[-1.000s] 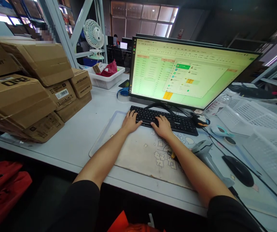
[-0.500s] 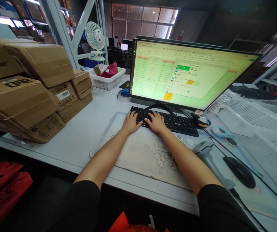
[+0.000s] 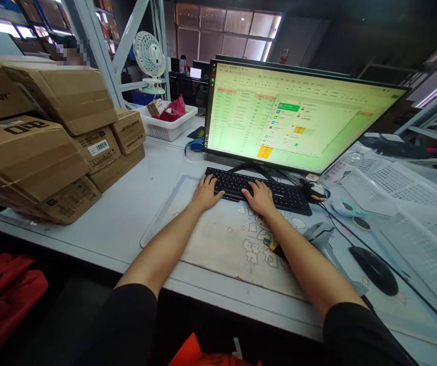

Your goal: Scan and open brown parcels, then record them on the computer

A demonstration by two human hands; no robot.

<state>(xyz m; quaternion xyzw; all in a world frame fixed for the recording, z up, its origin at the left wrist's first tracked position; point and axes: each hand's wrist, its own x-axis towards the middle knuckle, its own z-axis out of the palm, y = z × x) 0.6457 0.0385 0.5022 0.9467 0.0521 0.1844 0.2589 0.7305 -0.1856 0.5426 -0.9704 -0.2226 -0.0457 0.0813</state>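
My left hand (image 3: 207, 193) rests with its fingers on the left part of a black computer keyboard (image 3: 258, 190). My right hand (image 3: 260, 199) lies on the keyboard's middle keys, and neither hand holds anything. Beyond the keyboard stands a monitor (image 3: 302, 117) showing a green-tinted spreadsheet with a window over it. Both forearms lie on a worn, printed desk mat (image 3: 222, 244). A small yellow-and-black item (image 3: 274, 246) is partly hidden under my right forearm. A handheld barcode scanner (image 3: 320, 240) lies to the right of that forearm, with a black computer mouse (image 3: 374, 270) beyond it.
Stacked cardboard boxes (image 3: 31, 157) fill the desk's left side. A white basket (image 3: 167, 124) holding red plastic stands behind them, near a white fan (image 3: 150, 56). White perforated plastic crates (image 3: 405, 203) lie at the right. A red bag (image 3: 1, 300) sits below the desk's front edge.
My right hand has shifted rightward along the keyboard, away from my left hand. My left hand stays in nearly the same place.
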